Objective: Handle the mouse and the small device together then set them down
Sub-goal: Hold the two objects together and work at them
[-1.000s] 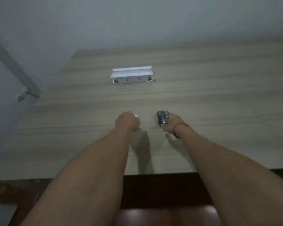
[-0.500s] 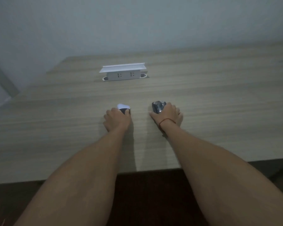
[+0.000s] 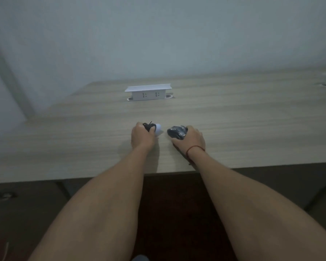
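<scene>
- Near the front edge of the tabletop: left hand curled around the small device, white body with a black part, fingers wrapped tight.
- Right hand cupped over the dark mouse, gripping its rear; cannot tell if it's touching the surface.
- Step looks like handling both together, items close but apart.
- Next: lower both flat, then let go.

White socket box stands raised on wooden desk — pale wall behind.
</scene>
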